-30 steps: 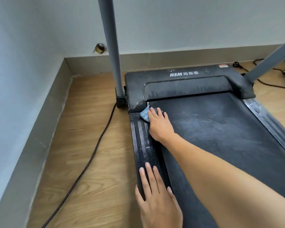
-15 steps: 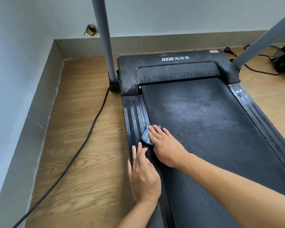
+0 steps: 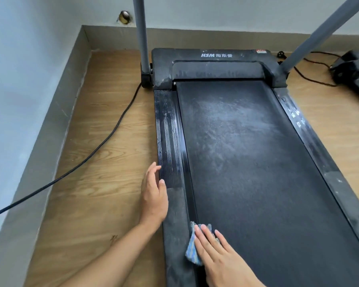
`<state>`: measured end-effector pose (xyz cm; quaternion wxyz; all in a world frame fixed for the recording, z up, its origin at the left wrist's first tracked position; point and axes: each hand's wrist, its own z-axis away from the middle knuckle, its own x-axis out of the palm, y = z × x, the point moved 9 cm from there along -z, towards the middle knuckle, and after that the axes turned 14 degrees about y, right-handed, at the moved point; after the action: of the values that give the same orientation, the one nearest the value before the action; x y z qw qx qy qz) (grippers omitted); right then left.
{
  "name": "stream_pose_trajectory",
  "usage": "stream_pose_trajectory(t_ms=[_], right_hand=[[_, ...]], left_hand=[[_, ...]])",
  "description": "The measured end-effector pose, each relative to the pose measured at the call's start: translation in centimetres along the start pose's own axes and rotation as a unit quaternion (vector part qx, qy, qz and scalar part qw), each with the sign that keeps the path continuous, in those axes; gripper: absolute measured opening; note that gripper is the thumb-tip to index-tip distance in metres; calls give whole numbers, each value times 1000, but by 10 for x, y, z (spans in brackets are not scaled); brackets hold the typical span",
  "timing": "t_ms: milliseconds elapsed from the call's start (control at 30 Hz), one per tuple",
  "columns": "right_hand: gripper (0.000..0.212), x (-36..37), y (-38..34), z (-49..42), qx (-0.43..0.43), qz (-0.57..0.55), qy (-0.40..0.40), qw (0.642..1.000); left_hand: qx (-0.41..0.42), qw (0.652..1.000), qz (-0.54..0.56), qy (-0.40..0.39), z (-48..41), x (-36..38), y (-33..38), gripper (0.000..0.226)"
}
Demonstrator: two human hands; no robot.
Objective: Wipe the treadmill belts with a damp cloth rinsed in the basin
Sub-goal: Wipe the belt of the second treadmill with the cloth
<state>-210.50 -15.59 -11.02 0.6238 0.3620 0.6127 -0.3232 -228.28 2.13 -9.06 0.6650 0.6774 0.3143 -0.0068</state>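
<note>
Treadmill belt (image 3: 257,162) is mid-wipe. The blue cloth (image 3: 192,249) sits at its near left edge, right up against the side rail (image 3: 168,131), and the right hand (image 3: 218,251) presses it flat with straight fingers. Left hand (image 3: 153,195) is relaxed and holding nothing, beside the rail's outer edge; it might be touching it, hard to tell. The middle of the belt looks dusty, so I'd guess the next pass shifts right and runs lengthwise. No basin in shot.

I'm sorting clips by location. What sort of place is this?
Probably a home or small exercise room: a treadmill stands on a wood-pattern floor by plain walls, a cord trails across the floor, and part of another dark machine shows at right.
</note>
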Motion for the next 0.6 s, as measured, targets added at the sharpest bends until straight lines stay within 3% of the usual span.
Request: stream_pose_trajectory(t_ms=[133,267,400,600], right_hand=[[73,-14,3,0,21,-41,-32,998],[80,-13,51,-87,90,-81,-65,991],[71,-15,83,-162,139,-76,-84,984],[85,-20,38,-80,86,-99,-64,989]], left_hand=[[59,992,-44,-105,59,-20,1,53],[78,969,-87,-218,106,-31,-6,68],[101,944,-145,-280,140,-49,-9,73],[97,925,-196,-312,168,-55,-5,81]])
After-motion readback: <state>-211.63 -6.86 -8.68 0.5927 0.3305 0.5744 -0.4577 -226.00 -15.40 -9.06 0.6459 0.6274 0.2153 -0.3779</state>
